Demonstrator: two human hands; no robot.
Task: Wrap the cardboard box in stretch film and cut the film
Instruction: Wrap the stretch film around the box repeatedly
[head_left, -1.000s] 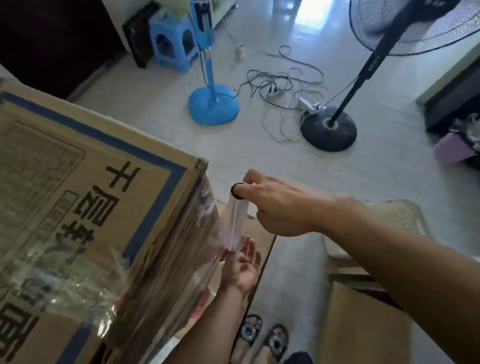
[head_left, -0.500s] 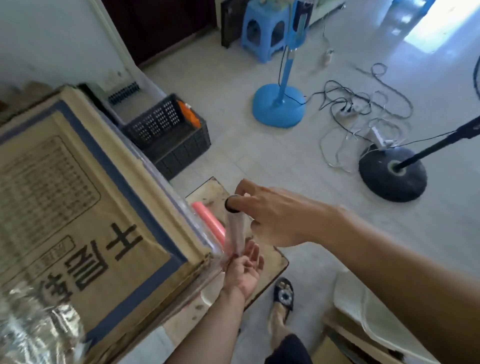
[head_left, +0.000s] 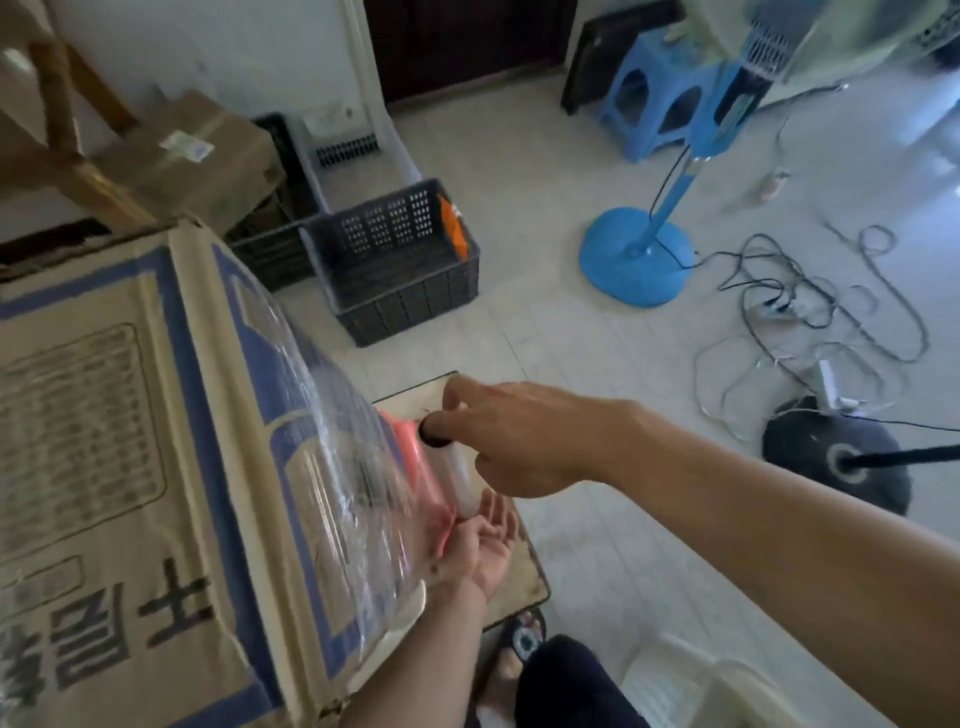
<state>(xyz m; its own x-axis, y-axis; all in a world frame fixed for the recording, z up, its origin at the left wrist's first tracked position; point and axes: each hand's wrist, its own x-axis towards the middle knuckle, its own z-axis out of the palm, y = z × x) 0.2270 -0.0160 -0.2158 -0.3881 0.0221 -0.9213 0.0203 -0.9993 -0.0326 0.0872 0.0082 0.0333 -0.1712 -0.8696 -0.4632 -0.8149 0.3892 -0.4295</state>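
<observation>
Film roll (head_left: 460, 475) carried further out from the box corner since the earlier frame, a wider sheet of stretch film (head_left: 353, 467) now being drawn taut to the side face of the cardboard box (head_left: 130, 467); box placed at the left, printed face upward. Right hand (head_left: 519, 441) closed over the roll's upper, black-cored end, thumb and fingers curled round it; left hand (head_left: 480, 545) held palm-up under the lower end, fingers relaxed and loosely spread, apparently touching it, though blur leaves this uncertain. Pink object (head_left: 402, 436) seen just beside the roll; low board (head_left: 519, 577) below the hands; black crate (head_left: 405, 270) and blue fan base (head_left: 636, 260) noted beyond on the floor.
</observation>
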